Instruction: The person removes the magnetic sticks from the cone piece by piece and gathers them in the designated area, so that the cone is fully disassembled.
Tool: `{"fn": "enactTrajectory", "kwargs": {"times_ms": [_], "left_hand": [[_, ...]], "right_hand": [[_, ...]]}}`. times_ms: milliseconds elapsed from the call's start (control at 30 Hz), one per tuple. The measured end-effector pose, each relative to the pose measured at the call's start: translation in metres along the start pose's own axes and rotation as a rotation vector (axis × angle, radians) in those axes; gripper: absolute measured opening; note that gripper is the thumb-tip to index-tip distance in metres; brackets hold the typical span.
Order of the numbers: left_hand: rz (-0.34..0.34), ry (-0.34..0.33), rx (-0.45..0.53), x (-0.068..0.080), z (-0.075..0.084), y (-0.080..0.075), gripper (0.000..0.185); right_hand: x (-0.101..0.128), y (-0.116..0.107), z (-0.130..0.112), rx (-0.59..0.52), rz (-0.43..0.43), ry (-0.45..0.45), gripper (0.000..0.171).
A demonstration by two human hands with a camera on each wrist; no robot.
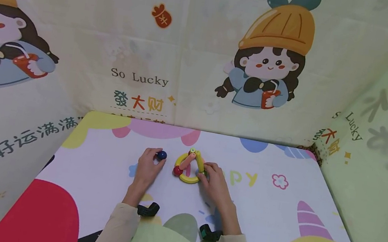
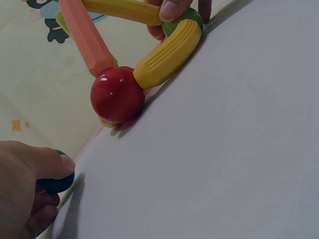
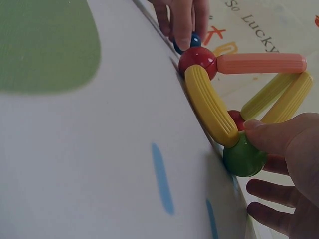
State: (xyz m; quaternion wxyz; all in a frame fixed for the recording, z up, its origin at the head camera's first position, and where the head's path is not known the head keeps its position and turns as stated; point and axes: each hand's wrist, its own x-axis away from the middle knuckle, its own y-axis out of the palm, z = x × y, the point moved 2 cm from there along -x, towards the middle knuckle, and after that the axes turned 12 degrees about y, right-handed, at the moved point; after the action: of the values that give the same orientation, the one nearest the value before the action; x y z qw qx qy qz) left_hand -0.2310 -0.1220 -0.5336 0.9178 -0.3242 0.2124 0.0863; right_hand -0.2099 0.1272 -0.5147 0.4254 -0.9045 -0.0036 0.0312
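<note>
Holding three balls (image 3: 198, 61), four sticks (image 3: 211, 106).

A rod-and-ball structure (image 1: 189, 166) stands on the mat (image 1: 277, 215), near its middle. The left hand (image 1: 148, 166) lies just left of it, pinching a loose ball (image 1: 162, 155). The right hand (image 1: 213, 179) touches the structure's right side. Printed walls (image 1: 188, 54) rise behind.

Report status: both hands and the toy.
Left hand pinches blue ball. Right hand holds stick-and-ball toy at green ball. Nothing between them on mat.
</note>
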Motion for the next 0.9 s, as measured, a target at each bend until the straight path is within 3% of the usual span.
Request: {"fn": "enactTrajectory", "kwargs": {"times_ms": [633,900], "left_hand": [[-0.017,-0.007,-0.010,0.0002,0.0001,-0.0008,0.042],[-0.019,-0.007,-0.015,-0.0013,-0.0003,-0.0015,0.041]], "right_hand": [[-0.0015,0.0008,0.0008,0.005,0.010,-0.015,0.037],[-0.0023,0.0009,-0.0007,0.007,-0.011,0.023,0.038]]}}
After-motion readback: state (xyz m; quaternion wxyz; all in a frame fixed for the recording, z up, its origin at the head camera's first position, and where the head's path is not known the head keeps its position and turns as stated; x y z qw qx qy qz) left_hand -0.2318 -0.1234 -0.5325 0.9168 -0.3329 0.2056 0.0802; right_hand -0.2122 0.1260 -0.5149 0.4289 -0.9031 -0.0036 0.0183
